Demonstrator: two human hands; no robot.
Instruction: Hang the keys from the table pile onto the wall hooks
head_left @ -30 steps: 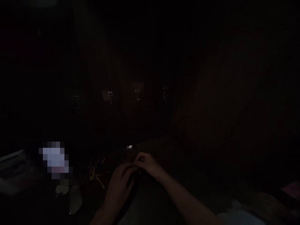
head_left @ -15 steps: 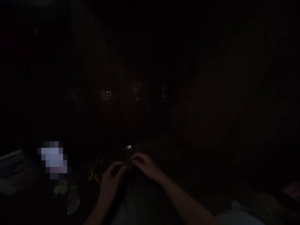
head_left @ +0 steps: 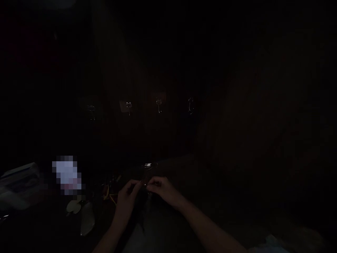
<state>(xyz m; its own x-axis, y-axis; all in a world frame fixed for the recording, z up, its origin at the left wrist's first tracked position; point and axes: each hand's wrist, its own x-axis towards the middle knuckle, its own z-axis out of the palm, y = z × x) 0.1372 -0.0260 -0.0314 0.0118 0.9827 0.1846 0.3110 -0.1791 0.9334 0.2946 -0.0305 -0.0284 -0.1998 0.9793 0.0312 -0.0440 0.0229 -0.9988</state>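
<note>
One small dark glinting piece [head_left: 145,184], too dim to identify, pinched between the fingertips of my left hand [head_left: 128,196] and my right hand [head_left: 165,191]; beyond that piece, one shiny silver metal object [head_left: 148,164]; left of the piece, thin yellow strands [head_left: 106,195], then one pale flat rounded item [head_left: 73,207].

Yellow strands [head_left: 106,195] obstruct the left hand's [head_left: 125,198] outer side; room lies between the forearms [head_left: 204,225].
</note>
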